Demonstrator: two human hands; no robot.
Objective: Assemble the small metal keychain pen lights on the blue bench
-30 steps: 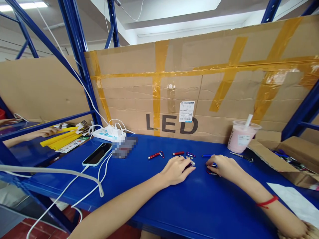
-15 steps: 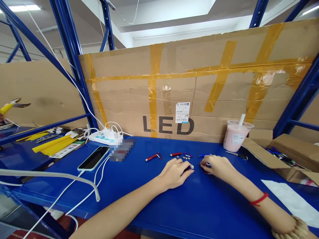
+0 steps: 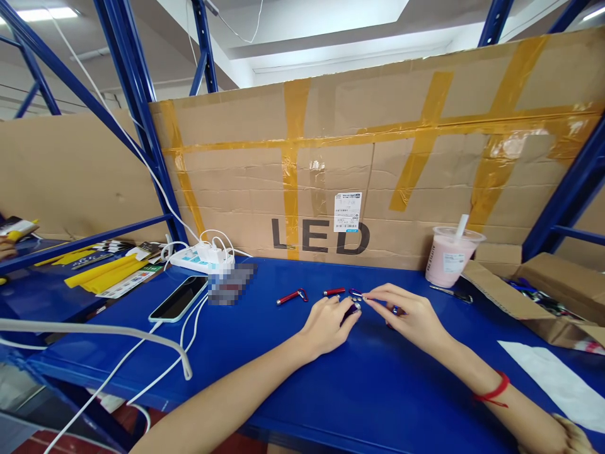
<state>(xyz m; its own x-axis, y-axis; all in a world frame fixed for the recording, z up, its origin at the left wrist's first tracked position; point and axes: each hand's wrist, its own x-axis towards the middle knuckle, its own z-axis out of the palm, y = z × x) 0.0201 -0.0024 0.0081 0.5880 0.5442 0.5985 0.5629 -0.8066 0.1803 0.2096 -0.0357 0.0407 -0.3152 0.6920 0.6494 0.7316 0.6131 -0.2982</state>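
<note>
Fig. (head view). Two bare hands at work over a blue table, centre of frame. The L hand has a narrow grip: thumb & index close on a small dark tube, bright end facing R. The R hand has thumb & index tips almost together, just beside that end; whether a tiny part sits btwn them can't be told. Something dark & shiny shows under its palm, probably another small part, but it is mostly hidden. Good practice, as judged here: hold the tube steady w/ the L fingers, its end uncovered; use only the R fingertips, w/ light pressure, since parts this small may roll or slip.

Just beyond the fingertips: small silver discs, a purple clip & a red tube. Further L, a red tube w/ clip. The discs lie nearest, so a knuckle could knock them.

Surroundings: phone & power strip, L of centre; pink drink, R, well apart from the hands but a spill risk; open box, R edge; white paper, lower R, nr the R forearm.
</note>
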